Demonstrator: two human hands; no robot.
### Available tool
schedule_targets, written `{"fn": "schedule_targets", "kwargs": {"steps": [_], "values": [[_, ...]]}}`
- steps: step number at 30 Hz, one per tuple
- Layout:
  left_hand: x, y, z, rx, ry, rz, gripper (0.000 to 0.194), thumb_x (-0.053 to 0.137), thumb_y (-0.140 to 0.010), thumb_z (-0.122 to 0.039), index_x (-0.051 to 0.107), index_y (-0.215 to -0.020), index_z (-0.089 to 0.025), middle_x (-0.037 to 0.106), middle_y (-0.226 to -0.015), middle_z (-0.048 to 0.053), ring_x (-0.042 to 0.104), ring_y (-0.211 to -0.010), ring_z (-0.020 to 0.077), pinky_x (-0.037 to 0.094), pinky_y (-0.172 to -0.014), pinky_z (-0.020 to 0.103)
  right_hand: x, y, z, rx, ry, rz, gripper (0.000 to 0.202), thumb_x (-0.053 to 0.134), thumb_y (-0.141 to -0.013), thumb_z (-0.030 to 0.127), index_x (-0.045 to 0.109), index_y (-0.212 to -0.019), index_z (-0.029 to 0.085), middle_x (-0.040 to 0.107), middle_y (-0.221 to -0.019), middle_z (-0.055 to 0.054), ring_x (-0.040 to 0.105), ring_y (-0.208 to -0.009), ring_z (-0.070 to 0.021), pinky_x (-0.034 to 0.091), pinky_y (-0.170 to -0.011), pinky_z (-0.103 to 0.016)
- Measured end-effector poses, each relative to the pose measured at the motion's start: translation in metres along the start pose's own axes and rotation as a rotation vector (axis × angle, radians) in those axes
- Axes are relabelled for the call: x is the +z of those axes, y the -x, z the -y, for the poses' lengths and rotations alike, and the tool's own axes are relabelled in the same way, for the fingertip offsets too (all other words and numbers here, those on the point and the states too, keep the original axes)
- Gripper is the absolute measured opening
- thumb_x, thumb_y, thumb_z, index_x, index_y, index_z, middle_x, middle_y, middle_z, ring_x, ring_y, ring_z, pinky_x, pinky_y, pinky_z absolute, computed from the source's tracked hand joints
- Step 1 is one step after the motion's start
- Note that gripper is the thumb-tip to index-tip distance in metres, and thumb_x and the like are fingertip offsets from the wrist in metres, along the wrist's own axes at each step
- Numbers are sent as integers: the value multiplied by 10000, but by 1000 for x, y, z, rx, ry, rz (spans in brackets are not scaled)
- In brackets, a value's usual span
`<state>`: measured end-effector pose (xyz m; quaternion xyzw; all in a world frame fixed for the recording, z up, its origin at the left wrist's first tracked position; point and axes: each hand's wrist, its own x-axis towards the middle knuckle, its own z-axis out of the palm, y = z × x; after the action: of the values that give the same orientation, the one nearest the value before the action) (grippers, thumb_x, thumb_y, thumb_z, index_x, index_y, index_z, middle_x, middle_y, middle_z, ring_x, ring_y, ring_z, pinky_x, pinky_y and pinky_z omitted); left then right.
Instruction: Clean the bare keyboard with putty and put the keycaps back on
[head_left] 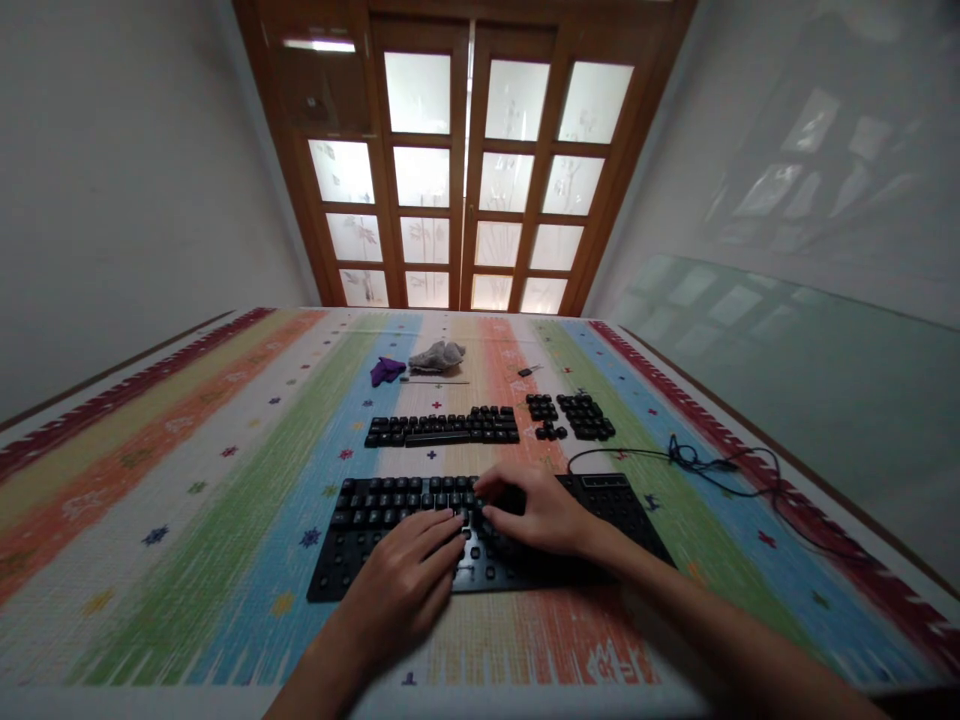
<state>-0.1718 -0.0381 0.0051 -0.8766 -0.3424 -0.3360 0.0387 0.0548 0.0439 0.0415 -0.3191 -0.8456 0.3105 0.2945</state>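
A black keyboard (480,575) lies in front of me, with keycaps on its upper rows at the left and bare key posts along the lower rows. My left hand (409,570) rests palm down on its middle, fingers stretched out and fingertips at the keys. Just right of those fingertips, my right hand (532,510) bends over the upper rows with thumb and forefinger curled toward each other. Anything in that pinch is too small or hidden to make out. Behind the keyboard, loose black keycaps (442,428) lie in rows, and a number-pad group of keycaps (589,416) sits further right.
A purple cloth (387,371), a grey cloth (437,357) and a thin rod (439,382) lie further back. A small black tool with metal prongs (529,371) is right of them. The keyboard's cable (720,463) loops across the striped tablecloth (247,480) at the right.
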Motion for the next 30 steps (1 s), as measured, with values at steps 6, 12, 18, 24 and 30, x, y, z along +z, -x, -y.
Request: {"fn": "schedule_targets", "kwargs": {"steps": [6, 12, 18, 24, 30], "values": [[-1, -1, -3, -11, 43, -19, 312, 504, -941, -103, 673, -1199, -151, 726, -1124, 121, 673, -1058, 246, 606, -900, 454, 2, 12, -1, -70, 114, -38, 191, 646, -811, 156, 670, -1001, 163, 743, -939, -55, 680, -864, -172, 529, -801, -306], [-2, -1, -3, -14, 36, -16, 297, 505, -937, -96, 669, -1180, -142, 723, -1104, 120, 653, -961, 233, 589, -827, 422, 11, 14, -4, -187, 326, -48, 168, 639, -854, 165, 691, -1013, 163, 704, -900, -76, 631, -858, -201, 489, -783, -326], [1, 0, -4, -8, -18, 46, 308, 492, -936, -105, 662, -1189, -150, 703, -1200, 121, 624, -960, 242, 567, -829, 444, 16, 16, -5, -332, 479, -71, 116, 592, -902, 143, 697, -949, 152, 662, -805, -76, 569, -772, -191, 430, -700, -300], [4, 0, -4, 22, -77, 95, 380, 481, -920, -82, 622, -1269, -136, 659, -1309, 122, 594, -1065, 274, 549, -892, 477, 23, 15, -5, -441, 627, -102, 208, 522, -932, 117, 630, -763, 173, 624, -691, -45, 493, -725, -193, 391, -691, -323], [4, 0, -4, 11, -104, 112, 396, 502, -922, -94, 604, -1300, -150, 652, -1332, 105, 592, -1061, 274, 536, -900, 467, 22, 15, -5, -476, 565, -121, 112, 561, -886, 123, 671, -882, 144, 701, -953, -99, 520, -876, -226, 461, -777, -360]]}}
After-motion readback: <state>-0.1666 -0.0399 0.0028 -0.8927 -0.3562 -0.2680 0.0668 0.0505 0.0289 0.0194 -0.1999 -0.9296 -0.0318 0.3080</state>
